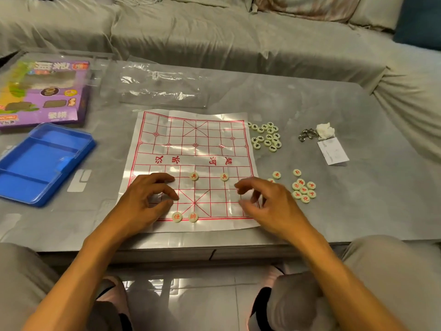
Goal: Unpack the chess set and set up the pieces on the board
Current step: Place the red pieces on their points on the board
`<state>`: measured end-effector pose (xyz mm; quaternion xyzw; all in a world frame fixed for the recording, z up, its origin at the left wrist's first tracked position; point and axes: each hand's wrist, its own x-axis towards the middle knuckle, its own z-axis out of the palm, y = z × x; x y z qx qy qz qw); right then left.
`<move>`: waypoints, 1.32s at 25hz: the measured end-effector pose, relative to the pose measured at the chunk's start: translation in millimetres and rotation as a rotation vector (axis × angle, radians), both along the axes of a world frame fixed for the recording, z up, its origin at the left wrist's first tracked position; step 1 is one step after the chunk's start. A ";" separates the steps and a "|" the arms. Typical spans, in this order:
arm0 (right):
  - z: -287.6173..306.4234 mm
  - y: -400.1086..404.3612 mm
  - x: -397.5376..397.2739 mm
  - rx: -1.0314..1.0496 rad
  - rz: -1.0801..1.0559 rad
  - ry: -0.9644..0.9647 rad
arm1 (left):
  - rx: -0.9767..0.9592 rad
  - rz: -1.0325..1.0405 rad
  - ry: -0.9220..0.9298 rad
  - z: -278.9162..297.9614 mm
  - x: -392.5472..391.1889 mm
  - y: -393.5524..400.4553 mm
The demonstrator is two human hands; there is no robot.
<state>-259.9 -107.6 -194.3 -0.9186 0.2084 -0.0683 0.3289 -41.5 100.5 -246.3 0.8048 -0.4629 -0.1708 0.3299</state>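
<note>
Blue tray (pixel 40 163) beside board (pixel 191 168) holds nothing

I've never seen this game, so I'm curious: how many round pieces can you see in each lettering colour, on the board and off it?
Red-lettered pieces on the board: 4
Red-lettered pieces beside the board: 10, one half hidden by the right hand
Black-lettered pieces beside the board: 16
Total in view: 30

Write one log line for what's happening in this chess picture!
stage: placing red pieces | board: four red pieces on | left hand: over board | right hand: over board, blurred | black pieces: beside board
</note>
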 end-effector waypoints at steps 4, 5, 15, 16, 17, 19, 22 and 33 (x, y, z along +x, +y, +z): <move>20.1 -82.8 -57.3 -0.104 -0.291 0.238 | 0.050 -0.016 -0.054 2.4 -1.6 -4.3; 19.1 -91.8 -66.4 -0.109 -0.330 0.293 | 0.057 -0.026 -0.081 2.5 -0.9 -5.2; -6.1 -83.0 -57.1 -0.258 -0.481 0.347 | 0.055 -0.030 -0.116 1.0 -3.1 -7.1; -6.4 -82.7 -58.1 -0.256 -0.487 0.347 | 0.053 -0.031 -0.119 0.6 -3.0 -7.2; -6.6 -82.8 -59.3 -0.250 -0.486 0.349 | 0.052 -0.034 -0.122 0.1 -2.7 -7.3; -6.8 -83.1 -60.9 -0.221 -0.474 0.339 | 0.048 -0.036 -0.121 -1.2 -1.8 -5.9; -5.2 -84.6 -63.9 -0.169 -0.460 0.315 | 0.040 -0.045 -0.124 -1.9 -1.3 -4.6; -8.0 -102.8 -76.3 -0.189 -0.598 0.335 | 0.036 -0.043 -0.105 -2.5 -0.8 -5.6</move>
